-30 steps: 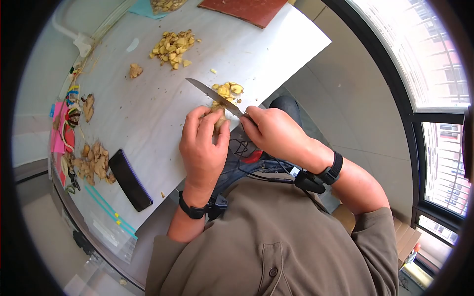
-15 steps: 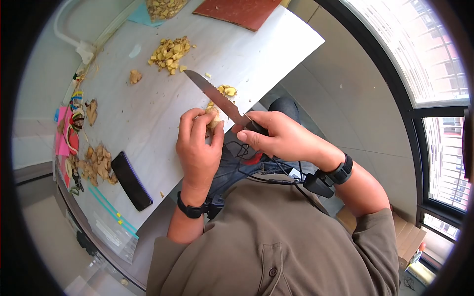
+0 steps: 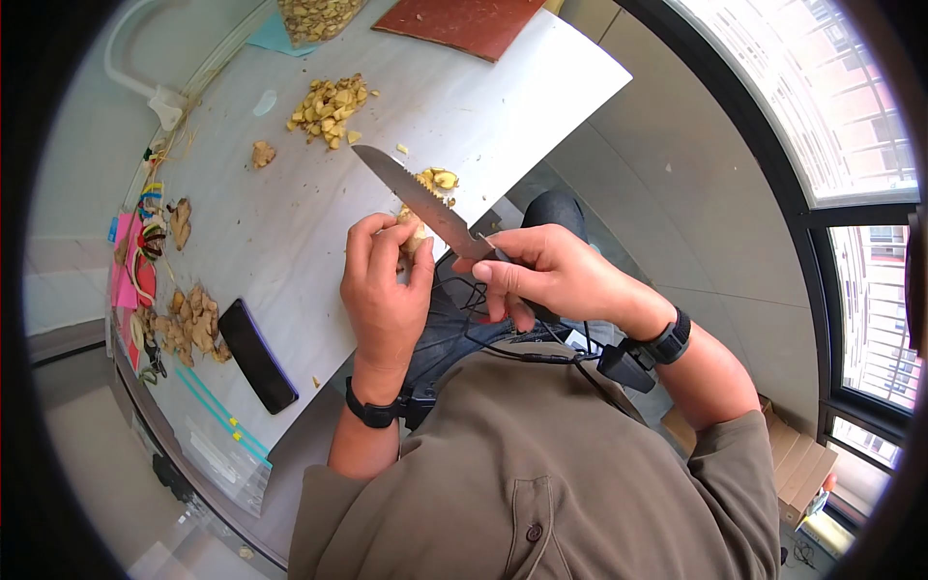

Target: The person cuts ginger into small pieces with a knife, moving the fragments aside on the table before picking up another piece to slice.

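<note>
My left hand (image 3: 387, 290) pinches a knob of ginger (image 3: 413, 235) against the white table, near its edge. In my right hand (image 3: 551, 275) is a knife (image 3: 411, 190) with a broad blade and teeth along its back, gripped by the dark handle. The blade slants up and left, beside and partly in front of the ginger; whether it touches cannot be made out. Cut ginger slices (image 3: 443, 180) lie just past the blade. Farther back is a heap of chopped ginger (image 3: 327, 108), with an unchopped ginger piece (image 3: 263, 154) left of it.
A dark phone (image 3: 258, 356) lies left of my left hand. Whole ginger roots (image 3: 193, 324) and coloured bands (image 3: 150, 237) line the table's left side. At the back are a clear bag of ginger pieces (image 3: 324, 14) and a reddish-brown board (image 3: 459, 24). Black cables (image 3: 527, 354) cross my lap.
The knife has dropped a little and its tip has shifted left. My right hand's lower fingers now show more below the handle. My left hand keeps its pinch on the ginger.
</note>
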A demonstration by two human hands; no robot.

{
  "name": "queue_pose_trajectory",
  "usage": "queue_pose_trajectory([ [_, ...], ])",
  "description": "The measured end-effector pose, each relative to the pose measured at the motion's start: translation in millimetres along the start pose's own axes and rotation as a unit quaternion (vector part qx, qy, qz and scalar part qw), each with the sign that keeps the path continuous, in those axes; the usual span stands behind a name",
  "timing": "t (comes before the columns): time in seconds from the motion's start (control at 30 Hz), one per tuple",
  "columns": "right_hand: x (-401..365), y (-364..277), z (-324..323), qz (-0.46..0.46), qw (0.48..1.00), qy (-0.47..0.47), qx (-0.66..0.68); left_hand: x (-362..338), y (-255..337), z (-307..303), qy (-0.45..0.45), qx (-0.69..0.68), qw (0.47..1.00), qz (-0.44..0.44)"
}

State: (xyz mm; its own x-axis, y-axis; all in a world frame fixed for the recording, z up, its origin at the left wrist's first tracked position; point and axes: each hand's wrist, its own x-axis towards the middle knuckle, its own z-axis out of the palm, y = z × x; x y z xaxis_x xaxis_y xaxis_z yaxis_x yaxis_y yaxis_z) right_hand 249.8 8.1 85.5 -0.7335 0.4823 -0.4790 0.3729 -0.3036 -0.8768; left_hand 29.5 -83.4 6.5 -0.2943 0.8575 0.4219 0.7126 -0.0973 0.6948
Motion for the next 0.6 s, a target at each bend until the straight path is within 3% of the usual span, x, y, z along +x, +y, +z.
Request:
queue_pose_trajectory([
  [0.13, 1.0, 4.4, -2.2, 0.001, 0.999, 0.015, 0.041, 0.3, 1.6, -0.5, -0.005, 0.001, 1.0, -0.013],
  [0.33, 4.6, 15.4, 2.6, -0.012, 0.999, 0.044, -0.002, 1.1, -0.3, 0.3, -0.003, 0.016, 1.0, 0.005],
  [0.43, 4.1, 17.2, 6.5, -0.033, 0.99, 0.071, -0.118, 1.3, 0.2, 0.3, -0.003, 0.018, 1.0, 0.002],
  [0.5, 8.1, 26.3, 7.0, -0.122, 0.962, 0.086, -0.228, 1.2, 0.3, 0.1, -0.003, 0.022, 1.0, 0.0],
  [0.6, 7.9, 21.9, 7.8, -0.11, 0.962, 0.079, -0.239, 1.7, 1.3, -0.3, -0.004, 0.023, 1.0, -0.002],
])
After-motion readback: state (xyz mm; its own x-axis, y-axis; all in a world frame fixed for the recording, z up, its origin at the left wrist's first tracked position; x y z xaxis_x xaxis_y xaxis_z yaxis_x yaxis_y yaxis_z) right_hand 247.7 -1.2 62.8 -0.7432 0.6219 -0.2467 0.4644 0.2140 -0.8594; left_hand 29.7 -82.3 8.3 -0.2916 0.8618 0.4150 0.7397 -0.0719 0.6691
